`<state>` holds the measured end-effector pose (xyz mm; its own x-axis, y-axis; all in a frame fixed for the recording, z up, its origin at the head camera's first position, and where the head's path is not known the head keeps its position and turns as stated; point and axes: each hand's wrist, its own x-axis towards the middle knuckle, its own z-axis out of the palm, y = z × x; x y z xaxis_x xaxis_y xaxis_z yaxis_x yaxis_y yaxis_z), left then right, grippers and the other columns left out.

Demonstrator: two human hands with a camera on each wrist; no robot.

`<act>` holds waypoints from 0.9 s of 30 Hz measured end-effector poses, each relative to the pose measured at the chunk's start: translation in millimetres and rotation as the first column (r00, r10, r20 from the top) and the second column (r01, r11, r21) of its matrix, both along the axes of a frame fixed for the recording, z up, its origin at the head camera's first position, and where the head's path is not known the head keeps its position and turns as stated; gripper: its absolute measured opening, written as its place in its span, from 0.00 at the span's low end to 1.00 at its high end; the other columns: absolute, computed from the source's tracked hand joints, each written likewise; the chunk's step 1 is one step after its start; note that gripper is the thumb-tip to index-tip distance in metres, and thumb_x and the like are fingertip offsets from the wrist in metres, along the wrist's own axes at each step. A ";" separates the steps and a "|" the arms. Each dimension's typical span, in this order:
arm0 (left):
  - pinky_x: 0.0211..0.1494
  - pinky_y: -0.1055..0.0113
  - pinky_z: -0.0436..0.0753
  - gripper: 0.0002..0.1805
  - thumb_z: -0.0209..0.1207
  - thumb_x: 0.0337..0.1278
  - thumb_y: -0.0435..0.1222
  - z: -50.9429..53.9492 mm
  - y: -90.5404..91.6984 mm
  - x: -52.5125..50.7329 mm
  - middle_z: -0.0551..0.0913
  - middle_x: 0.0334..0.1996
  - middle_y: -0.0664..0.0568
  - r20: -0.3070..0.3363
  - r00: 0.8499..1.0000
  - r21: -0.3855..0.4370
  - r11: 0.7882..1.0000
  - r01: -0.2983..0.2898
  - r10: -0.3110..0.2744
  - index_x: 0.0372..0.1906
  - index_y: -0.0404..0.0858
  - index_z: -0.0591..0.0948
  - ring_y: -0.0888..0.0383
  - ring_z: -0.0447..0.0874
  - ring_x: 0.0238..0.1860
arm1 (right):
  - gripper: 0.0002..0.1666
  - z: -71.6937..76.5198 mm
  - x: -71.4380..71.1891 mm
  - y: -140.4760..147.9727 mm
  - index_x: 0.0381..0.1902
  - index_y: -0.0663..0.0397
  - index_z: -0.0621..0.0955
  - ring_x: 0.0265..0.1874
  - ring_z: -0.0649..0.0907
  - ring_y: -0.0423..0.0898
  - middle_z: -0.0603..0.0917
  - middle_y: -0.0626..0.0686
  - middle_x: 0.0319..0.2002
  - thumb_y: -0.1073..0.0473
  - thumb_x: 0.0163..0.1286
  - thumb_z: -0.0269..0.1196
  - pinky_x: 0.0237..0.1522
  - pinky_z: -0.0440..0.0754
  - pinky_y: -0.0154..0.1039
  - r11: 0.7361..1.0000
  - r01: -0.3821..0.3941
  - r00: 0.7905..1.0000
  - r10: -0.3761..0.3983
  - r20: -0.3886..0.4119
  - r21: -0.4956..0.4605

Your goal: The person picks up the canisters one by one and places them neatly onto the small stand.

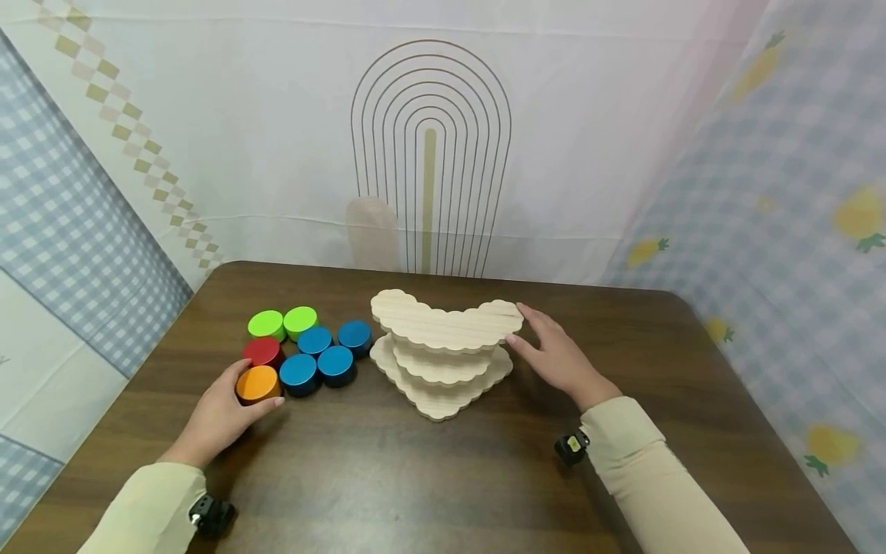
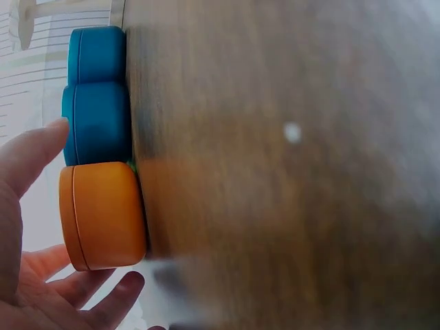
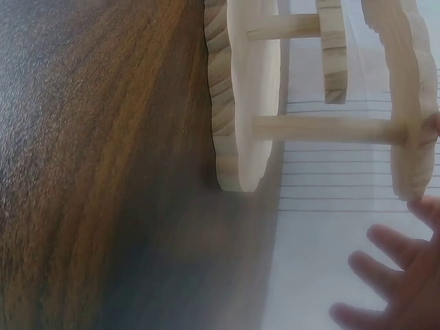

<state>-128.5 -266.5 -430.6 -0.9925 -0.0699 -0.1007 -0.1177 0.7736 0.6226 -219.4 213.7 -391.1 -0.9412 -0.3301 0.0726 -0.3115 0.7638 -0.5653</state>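
My left hand [image 1: 220, 412] curves loosely around an orange round tin [image 1: 258, 383]; in the left wrist view the thumb lies toward a blue tin [image 2: 100, 124] and the other fingers are spread below the orange one. A pale wooden tiered stand [image 1: 450, 327] with scalloped edges stands upright in the table's middle. At the right end of its top tier, my right hand [image 1: 564, 362] holds the edge between thumb and index finger. The remaining fingers are spread apart in the right wrist view, where round pegs [image 3: 330, 129] join the tiers.
Beside the orange tin stand a red tin [image 1: 264, 352], two green tins [image 1: 267, 324] and several blue tins [image 1: 336, 365], grouped left of the stand. The brown wooden table [image 1: 388, 477] ends at a hanging white cloth [image 1: 277, 138]. Checked cloth [image 1: 775, 254] hangs at the right.
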 end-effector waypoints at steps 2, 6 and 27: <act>0.63 0.34 0.61 0.56 0.66 0.53 0.54 -0.1 -0.3 -0.2 0.57 0.66 0.22 0.002 1.000 0.010 1.000 -0.006 0.006 0.70 0.20 0.51 0.28 0.59 0.63 | 0.45 -0.5 0.0 -0.4 0.76 0.52 0.54 0.73 0.55 0.61 0.56 0.61 0.74 0.35 0.72 0.50 0.67 0.56 0.63 1.000 0.001 1.000 -0.001 0.008 -0.017; 0.63 0.34 0.62 0.55 0.67 0.53 0.51 -0.3 -1.5 0.4 0.57 0.65 0.22 0.007 1.000 0.039 0.999 -0.022 0.022 0.70 0.20 0.51 0.29 0.61 0.61 | 0.45 -1.4 0.1 -1.7 0.76 0.53 0.54 0.72 0.56 0.60 0.56 0.62 0.74 0.36 0.72 0.51 0.68 0.56 0.62 0.999 0.000 1.000 0.001 0.018 -0.051; 0.61 0.39 0.67 0.48 0.68 0.52 0.48 -8.7 -6.3 0.9 0.64 0.61 0.23 0.048 0.993 0.109 0.988 -0.113 0.109 0.65 0.20 0.58 0.31 0.65 0.57 | 0.45 -3.3 -0.1 -1.2 0.77 0.50 0.52 0.73 0.55 0.59 0.54 0.61 0.75 0.35 0.72 0.50 0.68 0.56 0.61 0.997 0.023 0.998 -0.019 0.053 -0.079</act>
<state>-127.6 -272.8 -439.3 -0.9739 -0.1653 -0.1556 -0.2269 0.6807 0.6966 -219.5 212.5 -394.4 -0.9509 -0.3055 0.0490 -0.2648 0.7216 -0.6396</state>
